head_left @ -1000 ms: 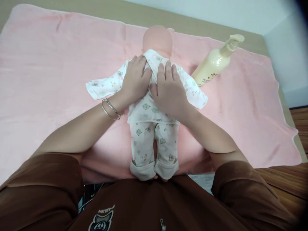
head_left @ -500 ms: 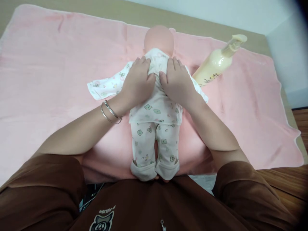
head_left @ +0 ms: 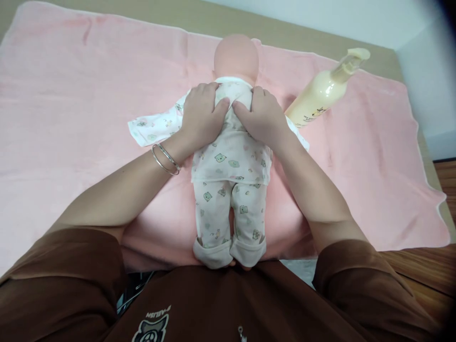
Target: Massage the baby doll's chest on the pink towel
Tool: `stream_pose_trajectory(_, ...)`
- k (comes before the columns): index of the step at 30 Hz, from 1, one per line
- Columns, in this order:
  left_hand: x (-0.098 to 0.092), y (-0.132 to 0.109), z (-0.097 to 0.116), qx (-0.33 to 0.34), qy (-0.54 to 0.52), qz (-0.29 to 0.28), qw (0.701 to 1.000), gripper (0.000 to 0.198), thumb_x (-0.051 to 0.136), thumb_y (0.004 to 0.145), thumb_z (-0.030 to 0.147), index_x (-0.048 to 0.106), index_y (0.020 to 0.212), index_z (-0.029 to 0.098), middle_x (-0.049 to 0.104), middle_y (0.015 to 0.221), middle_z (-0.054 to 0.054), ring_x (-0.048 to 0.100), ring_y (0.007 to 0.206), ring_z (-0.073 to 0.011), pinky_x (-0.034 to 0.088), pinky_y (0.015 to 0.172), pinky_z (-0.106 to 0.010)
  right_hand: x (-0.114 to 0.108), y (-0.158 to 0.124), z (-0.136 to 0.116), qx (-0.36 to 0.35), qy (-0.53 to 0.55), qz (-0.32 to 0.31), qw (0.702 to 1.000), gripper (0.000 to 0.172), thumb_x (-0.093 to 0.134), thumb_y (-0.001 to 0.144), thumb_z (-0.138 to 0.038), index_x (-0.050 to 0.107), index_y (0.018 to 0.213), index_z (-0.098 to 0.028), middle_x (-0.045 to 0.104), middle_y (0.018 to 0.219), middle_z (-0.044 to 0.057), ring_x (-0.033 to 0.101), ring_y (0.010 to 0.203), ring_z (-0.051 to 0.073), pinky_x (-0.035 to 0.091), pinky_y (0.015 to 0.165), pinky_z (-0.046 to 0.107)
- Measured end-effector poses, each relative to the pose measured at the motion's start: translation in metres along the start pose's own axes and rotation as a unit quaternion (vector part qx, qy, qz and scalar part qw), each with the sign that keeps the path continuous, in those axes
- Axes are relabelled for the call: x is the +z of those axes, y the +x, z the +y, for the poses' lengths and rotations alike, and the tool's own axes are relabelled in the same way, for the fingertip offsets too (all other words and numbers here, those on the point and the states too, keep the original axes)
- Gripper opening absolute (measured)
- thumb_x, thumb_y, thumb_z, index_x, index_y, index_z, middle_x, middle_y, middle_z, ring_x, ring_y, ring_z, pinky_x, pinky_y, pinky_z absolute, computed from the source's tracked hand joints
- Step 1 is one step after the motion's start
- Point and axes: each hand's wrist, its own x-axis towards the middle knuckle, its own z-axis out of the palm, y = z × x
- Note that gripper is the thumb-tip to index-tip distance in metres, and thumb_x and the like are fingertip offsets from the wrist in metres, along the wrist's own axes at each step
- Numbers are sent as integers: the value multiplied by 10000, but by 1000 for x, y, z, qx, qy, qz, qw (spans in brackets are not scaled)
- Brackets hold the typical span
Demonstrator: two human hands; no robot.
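A baby doll lies face down, its bald head pointing away from me. It wears a white printed top and matching trousers with turned-up ends. My left hand curls over the doll's left shoulder area, the thumb on the upper back. On the other shoulder my right hand does the same, its thumb close to the left one near the spine. The fingertips of both hands are partly hidden over the shoulders. One sleeve stretches out flat on the left.
A pink blanket covers most of the table. Right of the doll lies or leans a cream pump bottle, close to my right hand. A wall stands behind the table. Wooden flooring shows at lower right.
Both hands have shifted slightly outward from the upper back onto the shoulders, with thumbs spread inward. The top's collar, bunched up before, now lies lower at the neck.
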Motion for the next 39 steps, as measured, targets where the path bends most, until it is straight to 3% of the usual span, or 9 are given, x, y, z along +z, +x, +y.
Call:
stream_pose_trajectory(7,7,5,-2,-30,-17,33,999,705,130,916,716,423,1344,239,558,1204,-57,350,1199,-257,213,1059,-463,3,3,1,5,-10,4,1000,363,386,960,-494,489,1099,-175,570,1091,109,531,1088,322,438,985,502)
stream_pose_trajectory(11,8,5,-1,-52,1,36,998,522,200,979,600,448,1284,257,495,1278,-42,356,1192,-239,224,1056,-417,2,4,2,15,-5,-10,1000,336,387,958,-488,473,1128,-212,551,1140,110,510,1149,339,404,1042,540)
stream_pose_trajectory(15,6,4,1,-45,-18,55,997,367,321,988,519,513,1141,247,524,1180,-63,390,1131,-244,280,1017,-429,4,5,3,20,-11,-1,1000,356,385,959,-506,472,1106,-194,553,1141,109,523,1137,330,406,1040,541)
stream_pose_trajectory(20,2,1,4,-47,-14,60,997,406,276,996,578,505,1007,243,541,1122,-85,423,1090,-261,315,987,-486,7,8,4,12,-13,5,1000,365,382,957,-532,477,1065,-197,564,1116,107,514,1126,314,414,1011,509)
stream_pose_trajectory(26,-5,-5,10,-44,-9,71,996,330,324,989,516,546,985,273,562,1120,-84,470,1096,-276,371,979,-472,8,9,6,15,-3,16,1000,384,376,941,-573,476,1035,-214,570,1113,105,515,1101,309,410,1003,513)
stream_pose_trajectory(33,-12,-12,15,16,77,75,994,207,400,964,267,537,1108,211,535,1172,-121,472,1103,-304,390,974,-492,7,9,8,16,10,21,1000,368,380,935,-569,474,1026,-225,577,1136,98,519,1107,296,428,993,496)
stream_pose_trajectory(39,-25,-42,39,115,91,44,988,246,344,967,197,583,1028,203,517,1152,-145,450,1155,-340,384,1019,-504,5,9,11,4,20,20,1000,351,397,938,-545,478,1020,-213,582,1130,103,533,1078,302,447,952,514)
